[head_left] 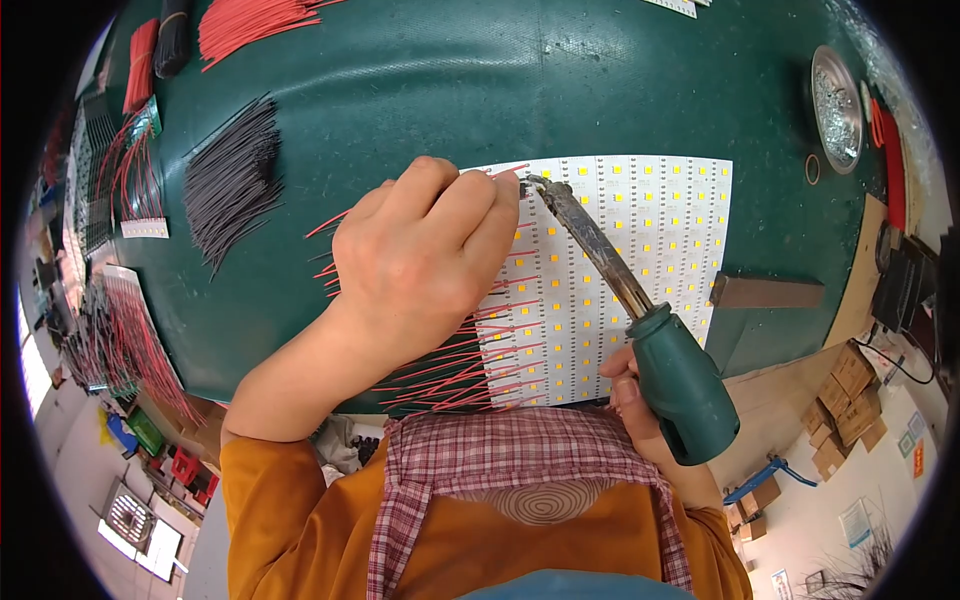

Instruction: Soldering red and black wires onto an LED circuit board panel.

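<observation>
My left hand (420, 240) is closed in a pinch over the upper left of a white LED board (680, 240) with rows of yellow chips. A thin wire seems to be between its fingertips, mostly hidden by the hand. Red wires (515, 350) and black ones stick out along the board's left side. My right hand (630, 395) grips a soldering iron (685, 385) by its green handle. The iron's dark, crusted tip touches the board right beside my left fingertips.
Loose black wires (240, 180) lie on the green mat (400, 110) at left, with red wires (255, 25) behind. Wired strips (140, 300) sit at far left. A brown bar (768, 292) lies right of the board. A metal bowl (836, 110) stands at far right.
</observation>
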Motion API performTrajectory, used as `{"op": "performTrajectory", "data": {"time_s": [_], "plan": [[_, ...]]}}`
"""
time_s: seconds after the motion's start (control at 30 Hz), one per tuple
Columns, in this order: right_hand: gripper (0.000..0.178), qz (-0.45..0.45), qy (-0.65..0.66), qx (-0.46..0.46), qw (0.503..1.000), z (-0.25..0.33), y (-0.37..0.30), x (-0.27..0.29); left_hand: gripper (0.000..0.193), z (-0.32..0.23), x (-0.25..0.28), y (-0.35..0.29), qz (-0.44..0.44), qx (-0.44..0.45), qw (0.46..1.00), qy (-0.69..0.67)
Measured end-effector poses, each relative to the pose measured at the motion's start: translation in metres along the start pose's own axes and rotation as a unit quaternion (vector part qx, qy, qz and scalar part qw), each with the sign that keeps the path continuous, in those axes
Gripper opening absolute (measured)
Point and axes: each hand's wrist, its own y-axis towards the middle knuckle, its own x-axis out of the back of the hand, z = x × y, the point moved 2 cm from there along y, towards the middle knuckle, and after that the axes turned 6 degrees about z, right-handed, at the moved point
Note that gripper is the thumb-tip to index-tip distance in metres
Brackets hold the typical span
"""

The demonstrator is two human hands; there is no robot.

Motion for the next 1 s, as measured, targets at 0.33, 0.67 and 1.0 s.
{"op": "performTrajectory", "data": {"time_s": [0.33,0.67,1.0], "plan": [[0.030,-0.055,0.368,-0.118,0.921,0.024,-0.002,0.009,0.036,-0.003,0.006,0.004,0.041,0.017,0.999,-0.005],[0.026,-0.045,0.111,-0.010,0.993,0.016,-0.002,0.002,0.027,0.005,0.002,0.000,-0.018,0.006,0.999,-0.043],[0.035,-0.018,0.074,-0.061,0.995,0.004,-0.011,-0.006,0.033,-0.015,0.008,-0.005,0.044,0.041,0.993,-0.097]]}}
